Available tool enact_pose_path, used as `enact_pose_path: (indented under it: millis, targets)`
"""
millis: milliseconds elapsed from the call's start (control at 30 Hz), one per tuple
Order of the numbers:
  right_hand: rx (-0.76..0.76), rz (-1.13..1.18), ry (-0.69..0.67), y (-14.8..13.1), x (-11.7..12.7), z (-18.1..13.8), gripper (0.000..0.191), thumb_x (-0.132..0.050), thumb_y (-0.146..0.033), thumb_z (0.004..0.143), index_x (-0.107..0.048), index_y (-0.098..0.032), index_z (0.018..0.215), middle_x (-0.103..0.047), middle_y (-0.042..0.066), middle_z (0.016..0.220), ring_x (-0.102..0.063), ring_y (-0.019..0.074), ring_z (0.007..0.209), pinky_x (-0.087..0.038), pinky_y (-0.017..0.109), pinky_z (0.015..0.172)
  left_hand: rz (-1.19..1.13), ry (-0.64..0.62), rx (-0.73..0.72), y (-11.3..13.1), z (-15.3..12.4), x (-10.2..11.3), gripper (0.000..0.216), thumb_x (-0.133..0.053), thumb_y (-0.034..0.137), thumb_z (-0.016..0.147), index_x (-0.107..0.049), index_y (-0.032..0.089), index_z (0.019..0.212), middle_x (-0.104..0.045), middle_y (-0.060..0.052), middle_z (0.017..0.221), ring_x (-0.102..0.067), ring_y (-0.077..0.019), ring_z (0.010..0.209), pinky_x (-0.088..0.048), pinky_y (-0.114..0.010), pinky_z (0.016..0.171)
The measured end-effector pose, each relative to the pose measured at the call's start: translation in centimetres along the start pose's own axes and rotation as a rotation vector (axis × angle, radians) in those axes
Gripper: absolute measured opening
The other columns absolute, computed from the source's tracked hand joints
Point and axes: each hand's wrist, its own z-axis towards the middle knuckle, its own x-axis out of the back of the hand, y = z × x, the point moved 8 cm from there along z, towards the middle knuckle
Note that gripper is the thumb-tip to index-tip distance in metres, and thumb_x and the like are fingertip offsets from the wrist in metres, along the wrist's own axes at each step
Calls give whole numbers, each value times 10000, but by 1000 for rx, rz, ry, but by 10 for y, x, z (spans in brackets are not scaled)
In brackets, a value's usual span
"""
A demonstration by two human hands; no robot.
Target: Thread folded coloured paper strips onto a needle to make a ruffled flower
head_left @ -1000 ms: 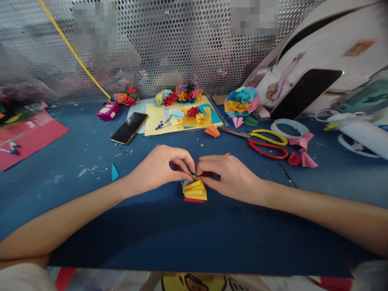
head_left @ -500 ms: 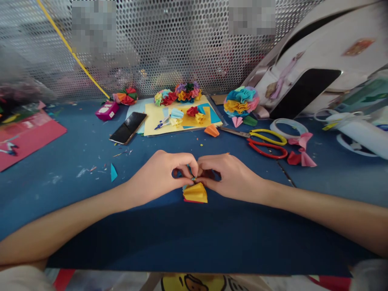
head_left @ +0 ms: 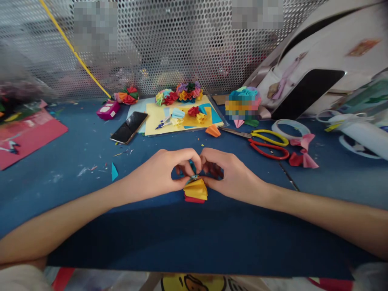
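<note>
A small folded paper piece (head_left: 195,190), pleated yellow with red beneath and some blue above, sits between my hands over the table. My left hand (head_left: 171,169) pinches its gathered upper end from the left, thumb and fingers closed on it. From the right, my right hand (head_left: 228,169) meets it with curled fingers, its thumb at the edge of the same gathered end. The exact grip point is partly hidden behind the fingers.
Scissors (head_left: 268,149) with yellow and red handles lie right of centre, near an orange paper fan (head_left: 213,130) and pink paper bows (head_left: 303,149). Behind are a phone (head_left: 129,127), yellow sheets (head_left: 154,127) and a backpack (head_left: 327,44). A blue scrap (head_left: 114,172) lies left.
My fingers have shifted slightly at the gathered end, and the right hand's fingers have lifted a little. More red shows under the yellow paper. The view has moved slightly.
</note>
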Motion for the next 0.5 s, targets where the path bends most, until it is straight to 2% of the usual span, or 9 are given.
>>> enact_pose_path:
  millis: [200,500]
  targets:
    - [15,140,61,-1,1,-1,202,-608,-8,743,-597,-203,797,-517,-56,740,-480,78,614,-388,201,542,-56,4,30,-4,1,-2,284,-615,64,790,-507,230,993,-724,65,825,-659,-105,759,-488,-213,730]
    - [-3,115,49,2,0,-1,161,-672,-58,783,-678,-205,847,-535,-32,764,-481,87,606,-381,217,525,-151,13,56,-6,0,-3,265,-587,77,790,-479,230,977,-701,65,786,-661,-104,716,-517,-219,731]
